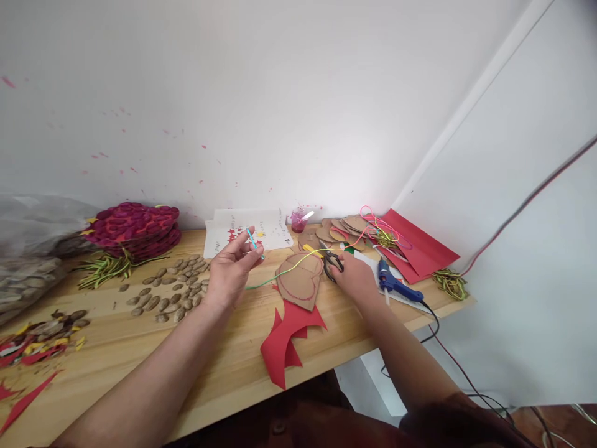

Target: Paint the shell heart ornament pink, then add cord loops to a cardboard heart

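Observation:
My left hand (pixel 236 264) is raised over the table, thumb and fingers pinching a bright blue length of cord (pixel 254 242). Below that hand a green-to-yellow cord (pixel 293 266) runs right, toward a pink tangle of cord (pixel 383 227); whether the blue length joins it is hidden by the hand. Black-handled scissors (pixel 332 260) are in my right hand (pixel 358 279), near the tabletop. Between both hands lies a cardboard piece (pixel 298 283) with a red heart-like outline, overlapping red paper scraps (pixel 282 345).
A blue glue gun (pixel 396 283) with its cable rests right of my right hand. Red sheets (pixel 417 246) and cardboard cutouts (pixel 342 230) lie behind. Brown seeds (pixel 172 292), a purple stack (pixel 133 230), a jar (pixel 298 223) and plastic bags (pixel 28 255) occupy the left and back.

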Demonstrator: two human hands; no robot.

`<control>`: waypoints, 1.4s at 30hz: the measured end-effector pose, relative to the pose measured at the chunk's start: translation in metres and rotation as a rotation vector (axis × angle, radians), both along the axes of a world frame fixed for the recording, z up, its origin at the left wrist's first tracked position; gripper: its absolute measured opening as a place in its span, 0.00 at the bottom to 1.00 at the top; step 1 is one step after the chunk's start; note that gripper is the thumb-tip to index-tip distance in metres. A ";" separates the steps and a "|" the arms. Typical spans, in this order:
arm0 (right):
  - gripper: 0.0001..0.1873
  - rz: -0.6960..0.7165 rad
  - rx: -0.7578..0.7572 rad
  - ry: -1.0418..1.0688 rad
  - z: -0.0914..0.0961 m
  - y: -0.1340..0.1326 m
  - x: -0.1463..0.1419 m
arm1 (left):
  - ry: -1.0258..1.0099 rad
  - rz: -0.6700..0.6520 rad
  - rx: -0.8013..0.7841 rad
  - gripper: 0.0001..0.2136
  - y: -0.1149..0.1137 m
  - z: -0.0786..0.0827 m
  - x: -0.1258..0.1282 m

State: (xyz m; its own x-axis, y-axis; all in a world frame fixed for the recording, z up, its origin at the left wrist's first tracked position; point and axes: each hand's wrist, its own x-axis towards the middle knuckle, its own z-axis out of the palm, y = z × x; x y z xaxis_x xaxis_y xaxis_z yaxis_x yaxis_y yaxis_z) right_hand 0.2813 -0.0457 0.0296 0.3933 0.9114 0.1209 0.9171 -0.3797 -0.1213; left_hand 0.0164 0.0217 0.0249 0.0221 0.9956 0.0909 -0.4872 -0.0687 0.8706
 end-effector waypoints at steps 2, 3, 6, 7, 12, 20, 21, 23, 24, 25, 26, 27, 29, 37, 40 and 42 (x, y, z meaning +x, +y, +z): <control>0.16 0.034 0.013 -0.001 0.001 0.011 0.000 | -0.005 0.001 -0.003 0.31 -0.001 0.001 0.000; 0.16 0.053 0.021 -0.002 0.000 0.015 -0.001 | -0.007 0.000 -0.005 0.31 -0.001 0.001 0.000; 0.15 0.113 0.058 -0.017 0.000 0.020 -0.003 | -0.011 -0.006 -0.016 0.31 -0.002 0.003 0.000; 0.15 0.139 0.073 -0.021 0.000 0.021 -0.004 | -0.011 -0.007 -0.021 0.31 -0.002 0.004 0.000; 0.15 0.294 0.114 0.010 0.004 0.034 -0.007 | -0.023 -0.033 -0.044 0.31 -0.004 0.005 0.001; 0.06 0.358 0.094 0.112 0.001 0.070 -0.007 | -0.008 -0.119 -0.083 0.32 -0.005 0.004 0.000; 0.05 0.345 0.105 0.132 0.003 0.073 -0.003 | -0.002 -0.118 -0.083 0.32 -0.005 0.004 -0.001; 0.05 0.300 0.144 0.171 0.014 0.077 0.010 | 0.005 -0.114 -0.085 0.32 -0.004 0.003 -0.001; 0.05 0.267 0.171 0.188 0.024 0.079 0.021 | 0.007 -0.110 -0.088 0.32 -0.004 0.002 -0.001; 0.06 0.226 0.202 0.202 0.037 0.082 0.033 | 0.009 -0.106 -0.093 0.33 -0.004 0.002 0.000; 0.06 0.180 0.230 0.214 0.052 0.084 0.047 | 0.011 -0.102 -0.099 0.33 -0.004 0.002 0.000; 0.05 0.132 0.267 0.222 0.068 0.087 0.061 | 0.015 -0.099 -0.106 0.34 -0.004 0.002 0.000; 0.05 0.050 0.345 0.231 0.104 0.092 0.092 | 0.025 -0.093 -0.119 0.34 -0.005 0.003 0.000; 0.10 0.003 0.720 -0.091 0.160 0.093 0.167 | 0.057 -0.084 -0.114 0.34 -0.004 0.000 -0.002; 0.08 -0.063 0.467 -0.090 0.134 0.088 0.176 | 0.051 -0.073 -0.123 0.34 -0.002 -0.002 -0.002; 0.03 -0.088 0.348 -0.038 0.113 0.085 0.180 | 0.051 -0.068 -0.127 0.34 -0.001 -0.002 -0.002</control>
